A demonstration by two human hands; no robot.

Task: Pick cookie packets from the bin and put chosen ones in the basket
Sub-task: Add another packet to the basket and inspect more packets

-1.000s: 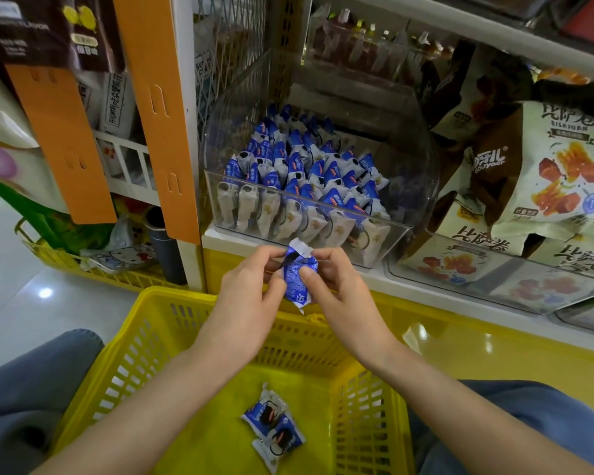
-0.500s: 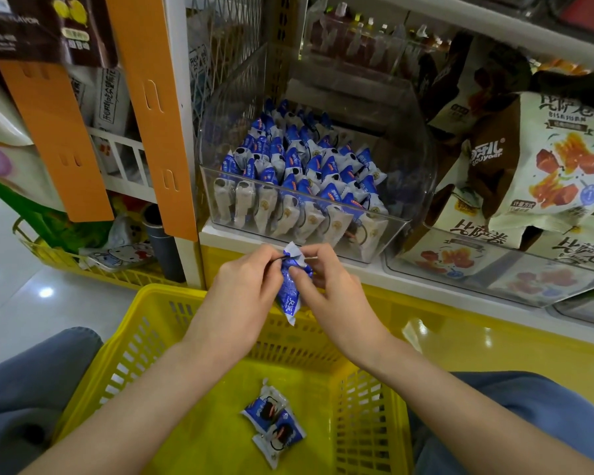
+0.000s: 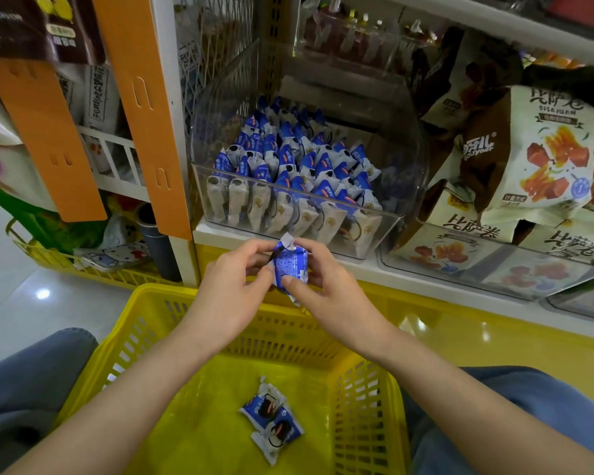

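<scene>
A small blue and white cookie packet (image 3: 290, 265) is held between both hands above the far rim of the yellow basket (image 3: 158, 323). My left hand (image 3: 234, 286) pinches its left edge and my right hand (image 3: 326, 289) pinches its right side, printed back facing me. Two more cookie packets (image 3: 271, 419) lie on the basket floor. Just beyond my hands, the clear plastic bin (image 3: 216, 108) on the white shelf holds several rows of the same blue packets.
Large snack bags (image 3: 535, 152) fill clear trays to the right of the bin. Orange shelf uprights (image 3: 141, 108) stand to the left, with another yellow basket (image 3: 83, 265) of goods on the floor behind them. My knees flank the basket.
Both hands have kept hold of the packet and turned it, so its printed blue back now faces me. The hands have stayed in about the same place above the basket rim.
</scene>
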